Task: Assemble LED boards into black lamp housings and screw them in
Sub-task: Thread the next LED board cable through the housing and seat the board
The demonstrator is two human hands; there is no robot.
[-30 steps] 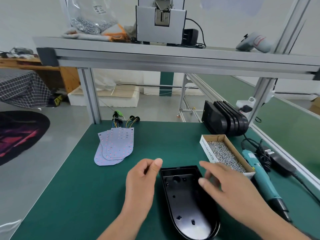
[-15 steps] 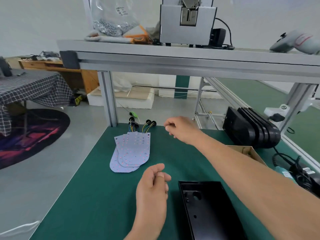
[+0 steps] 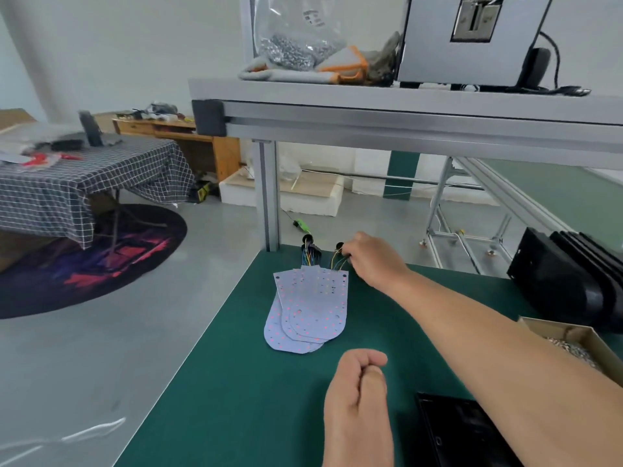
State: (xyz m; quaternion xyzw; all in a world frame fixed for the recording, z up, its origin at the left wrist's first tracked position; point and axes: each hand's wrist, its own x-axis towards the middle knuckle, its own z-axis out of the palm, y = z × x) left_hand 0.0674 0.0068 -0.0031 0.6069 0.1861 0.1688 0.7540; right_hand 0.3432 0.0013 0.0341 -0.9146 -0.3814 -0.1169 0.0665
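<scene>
right hand (image 3: 374,264): stretched far across the table, at the straight end of the LED boards. Its fingers are curled down onto the coloured wires and touch them. I cannot tell if they really pinch them.
left hand (image 3: 357,396): near the front of the table, over the green mat. The fingers are curled into the palm, the thumb lies against them, and it holds nothing.
LED boards (image 3: 310,311): a small fanned stack of pale boards with red dots. It lies flat on the table between the two hands, the rounded ends toward the person.
wires (image 3: 312,259): short coloured bundles with black plugs at the far end of the boards, near the metal post.
open housing (image 3: 462,433): one black lamp housing, hollow side up, at the near right, just beside the left hand. It is partly covered by the right forearm and cut by the picture edge.
spare housings (image 3: 566,284): a row of black housings standing on edge at the far right.
screw box (image 3: 556,326): a cardboard box with small silver screws, just in front of the spare housings.
table (image 3: 236,382): covered with a green mat.
shelf (image 3: 404,96): above the table. It carries a clear bag (image 3: 296,35) of screws, gloves (image 3: 344,65) and a grey metal device (image 3: 472,59).
room: at the left stands a piece of furniture under a checked cloth (image 3: 101,170), with a round dark rug (image 3: 94,261) below it.
</scene>
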